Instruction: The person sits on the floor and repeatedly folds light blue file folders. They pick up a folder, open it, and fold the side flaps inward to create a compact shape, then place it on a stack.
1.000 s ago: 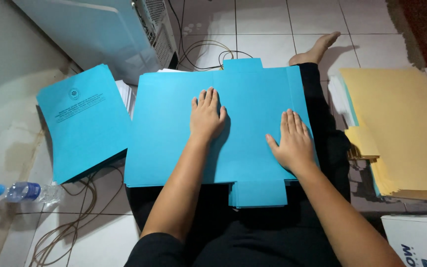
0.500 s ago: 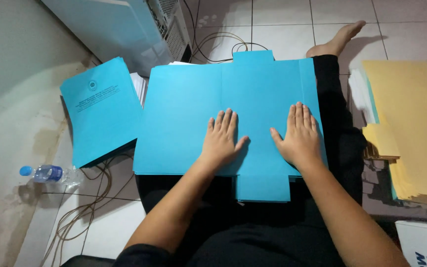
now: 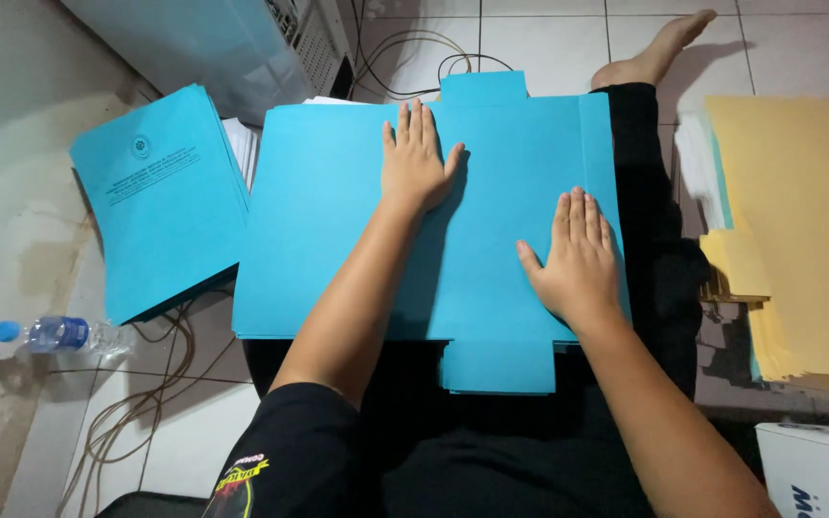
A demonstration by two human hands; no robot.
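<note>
Moved since half a second ago: my left hand [image 3: 416,158] has slid up the sheet toward its far edge, while my right hand [image 3: 576,257] stays low on the right half.
Left grip: released, palm flat and fingers together, pressing down on the blue folder [image 3: 338,230] near the top tab [image 3: 483,88]; it grasps nothing.
Right grip: also released and flat, fingers spread a little, weighing on the folder just inside its right-hand fold strip.
Where the folder is: unfolded across my lap as I sit on the floor [image 3: 549,43], one short tab pointing away from me and one bottom tab [image 3: 496,366] hanging toward my body.
Why held so: I judge the two flat palms keep the card from springing up and smooth it along its middle.
Material: thin, matte card, evenly blue, with straight cut edges and a crease line down the right side.
Left of me: a stack of printed blue folders [image 3: 160,211] lying tilted on the floor, just beside the open one, with white sheets showing between them.
Right of me: a pile of yellow folders [image 3: 798,221], well apart from my hands.
Around: a clear plastic bottle [image 3: 59,334] with a blue cap, loose cables [image 3: 146,384], and my bare foot [image 3: 659,48] beyond the sheet.
</note>
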